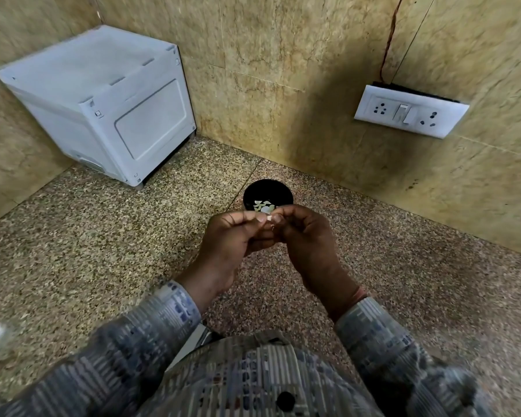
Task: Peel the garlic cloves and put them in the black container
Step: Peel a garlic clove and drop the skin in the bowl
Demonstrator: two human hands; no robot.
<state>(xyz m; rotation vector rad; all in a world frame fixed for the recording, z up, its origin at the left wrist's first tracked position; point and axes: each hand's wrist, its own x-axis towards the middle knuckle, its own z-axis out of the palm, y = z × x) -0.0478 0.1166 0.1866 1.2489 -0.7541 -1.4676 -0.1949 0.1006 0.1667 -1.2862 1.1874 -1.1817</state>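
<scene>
One black container (pixel 251 192), mid counter (pixel 103 251), several pale pieces (pixel 262 205) inside, count unclear, one garlic clove (pixel 269 218) at its near side, pinched between fingertips of left hand (pixel 223 245) and right hand (pixel 309 242), one white appliance (pixel 103 100) far left, one two-socket switch plate (pixel 411 114) far right

Left hand (pixel 232 239), right hand (pixel 309 236) close together — fingers curled, pinching garlic clove (pixel 269 218) between them.

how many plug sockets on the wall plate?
2. The left socket sits at the left end of the wall plate, the right socket at its right end, with a switch between them. None appears hidden.
</scene>
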